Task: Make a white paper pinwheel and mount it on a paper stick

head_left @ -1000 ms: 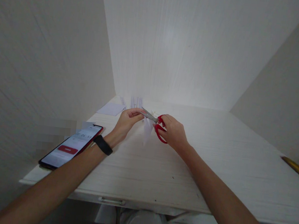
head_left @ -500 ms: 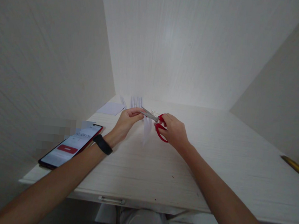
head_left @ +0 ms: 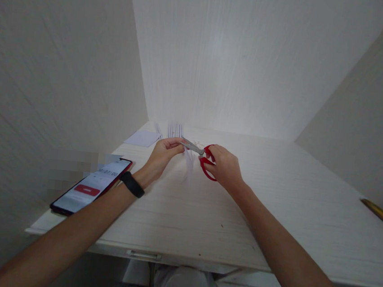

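A pixelated patch [head_left: 74,168] is blurring the wall beside the phone [head_left: 90,185]; the right edge is cutting off a brass-coloured bar [head_left: 381,217].

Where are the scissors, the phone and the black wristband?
scissors [head_left: 206,168]: head view, on the red handle loop.
phone [head_left: 90,185]: head view, middle of the lit screen.
black wristband [head_left: 132,185]: head view, on the band at the left wrist.

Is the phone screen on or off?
On: the phone lies face up on the desk, its screen lit with digits and a red button.
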Demonstrator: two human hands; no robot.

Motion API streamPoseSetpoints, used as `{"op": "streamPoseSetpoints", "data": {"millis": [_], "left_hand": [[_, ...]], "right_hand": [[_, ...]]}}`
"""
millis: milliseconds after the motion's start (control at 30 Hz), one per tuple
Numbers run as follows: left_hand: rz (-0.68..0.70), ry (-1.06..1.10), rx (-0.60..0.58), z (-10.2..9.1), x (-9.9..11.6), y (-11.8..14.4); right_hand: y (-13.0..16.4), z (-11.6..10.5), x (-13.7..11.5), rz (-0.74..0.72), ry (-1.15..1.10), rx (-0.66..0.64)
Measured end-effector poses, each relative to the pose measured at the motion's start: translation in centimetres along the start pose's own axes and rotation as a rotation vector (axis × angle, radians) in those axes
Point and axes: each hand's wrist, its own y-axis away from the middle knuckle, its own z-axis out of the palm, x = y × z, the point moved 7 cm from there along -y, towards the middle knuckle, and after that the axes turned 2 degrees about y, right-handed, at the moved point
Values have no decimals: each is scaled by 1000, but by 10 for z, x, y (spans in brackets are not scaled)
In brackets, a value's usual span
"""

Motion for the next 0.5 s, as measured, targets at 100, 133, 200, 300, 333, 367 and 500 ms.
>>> {"op": "streamPoseSetpoints", "data": {"millis": [100, 133, 200, 300, 333, 367, 500], "left_hand": [[-22, 27, -18, 2, -1, 1], [-28, 40, -24, 3, -2, 2], [-39, 68, -36, 5, -2, 3], [-50, 106, -28, 7, -1, 4], [-53, 120, -22, 7, -1, 4], [-55, 134, -16, 7, -1, 4], [-53, 154, -8, 7, -1, 4]], "right_hand": [[0, 0, 0, 4, 7, 4], [0, -1, 0, 5, 12, 6], [0, -1, 0, 8, 25, 8], [0, -3, 0, 3, 44, 12], [0, -3, -1, 1, 51, 16], [0, -4, -1, -1, 57, 22], [0, -7, -3, -7, 78, 46]]}}
